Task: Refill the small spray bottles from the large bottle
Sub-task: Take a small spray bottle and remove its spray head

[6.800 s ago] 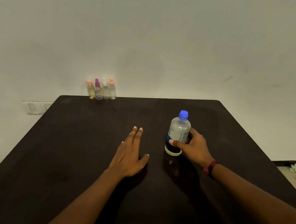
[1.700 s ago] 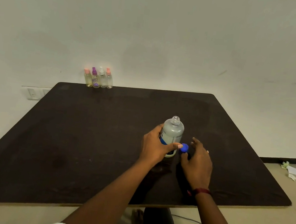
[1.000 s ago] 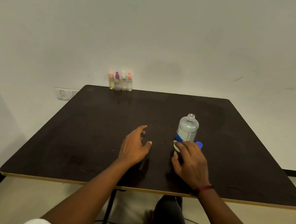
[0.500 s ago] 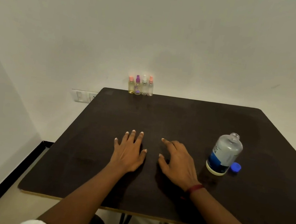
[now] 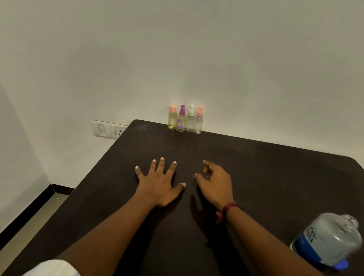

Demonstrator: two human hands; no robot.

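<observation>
The small spray bottles (image 5: 185,121) stand upright in a row well ahead, between the hands; left hand (image 5: 159,182) lies flat, right hand (image 5: 215,184) hangs loosely curled, both empty.

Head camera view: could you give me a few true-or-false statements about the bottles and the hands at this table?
1. The large bottle stands open, its blue cap lying by its base. True.
2. The small spray bottles stand in a row at the far edge of the dark table. True.
3. There are five of them, all pink-capped. False: there are four, with pink, purple, white and pink tops.
4. One hand grips the large bottle. False: the left hand lies flat on the table and the right hand is loosely curled; neither holds anything.
</observation>
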